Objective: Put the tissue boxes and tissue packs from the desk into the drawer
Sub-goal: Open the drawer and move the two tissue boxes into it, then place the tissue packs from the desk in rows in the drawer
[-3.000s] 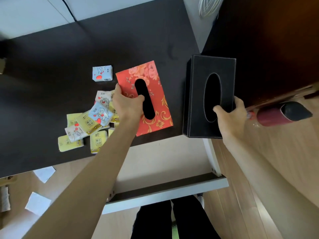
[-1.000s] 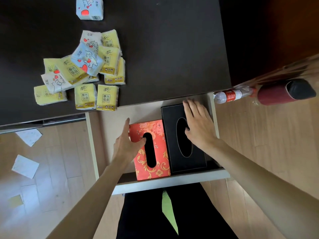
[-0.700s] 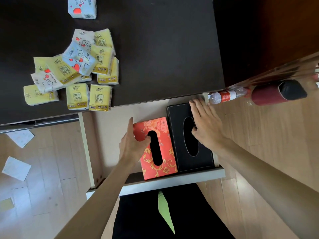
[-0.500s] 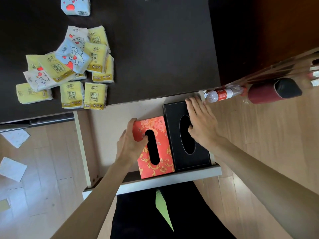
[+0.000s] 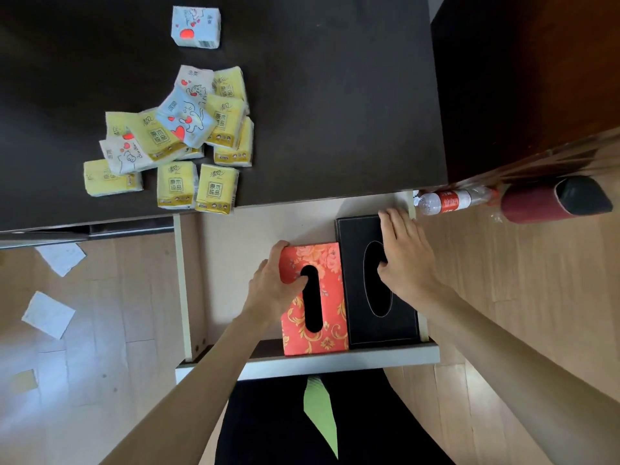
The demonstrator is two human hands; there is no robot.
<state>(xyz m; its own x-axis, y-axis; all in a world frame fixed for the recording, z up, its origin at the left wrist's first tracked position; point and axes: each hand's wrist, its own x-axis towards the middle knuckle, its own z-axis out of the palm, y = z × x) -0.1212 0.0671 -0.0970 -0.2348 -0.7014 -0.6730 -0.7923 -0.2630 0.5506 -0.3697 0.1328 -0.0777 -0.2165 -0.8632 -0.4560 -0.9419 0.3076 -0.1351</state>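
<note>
1. Head view: a dark desk [image 5: 335,95] fills the top of the picture, above a pale wood floor [image 5: 100,330], with an open drawer [image 5: 302,362] pulled out from under the desk's near edge.
2. The left hand [image 5: 271,290] grips the far left corner of the red box [image 5: 313,297]: fingers curl over its far edge and the thumb rests by the black oval slot on top.
3. The red box lies in the drawer, its near end against the drawer front.
4. Just right of the left hand and touching the red box lies the black box [image 5: 375,283], also in the drawer, filling its right side.
5. The right hand [image 5: 406,256] lies spread and flat on top of the black box, fingers stretched toward its far right corner, thumb at the edge of the oval slot; it clasps nothing.
6. Left of the left hand, the drawer floor is bare.
7. Well beyond the left hand and to its left, a heap of packs [image 5: 177,142], yellow and pale blue, lies on the desk near its front edge.
8. One blue pack [image 5: 196,26] lies apart, farther back.
9. Beyond the right hand, on the floor, lies a bottle [image 5: 449,201] with a red label.
10. Paper scraps [image 5: 48,313] lie on the floor far to the left.
</note>
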